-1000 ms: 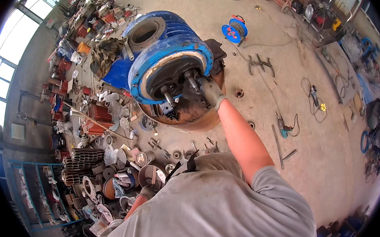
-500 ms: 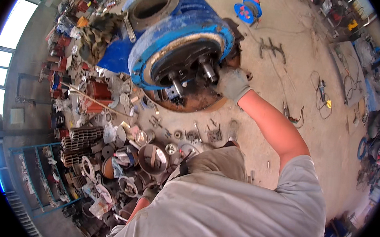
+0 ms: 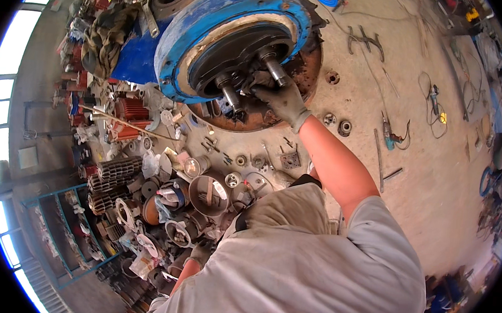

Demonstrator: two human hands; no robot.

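Observation:
My right hand (image 3: 283,105), in a grey glove with dark-stained fingers, reaches to the open end of a large blue machine housing (image 3: 174,49). Its bent fingers lie between two protruding metal shafts, close against the right shaft (image 3: 275,72). A dark crumpled lump (image 3: 260,80) shows at the fingertips; whether it is a rag or glove fabric I cannot make out. Just left of the hand is the left shaft (image 3: 230,97). Down beside my body, my left hand (image 3: 201,251), also gloved, is partly hidden, and its fingers do not show clearly.
Under the housing lies a rusty round plate (image 3: 308,82). A wrench (image 3: 150,20) rests on the machine. Metal parts, bowls (image 3: 208,195) and a red motor (image 3: 130,118) crowd the floor on the left. A puller (image 3: 366,43) and a drill (image 3: 389,134) lie to the right.
My right hand has moved left, from the outer side of the right shaft to between the two shafts. The view has shifted, so the machine sits higher and further left.

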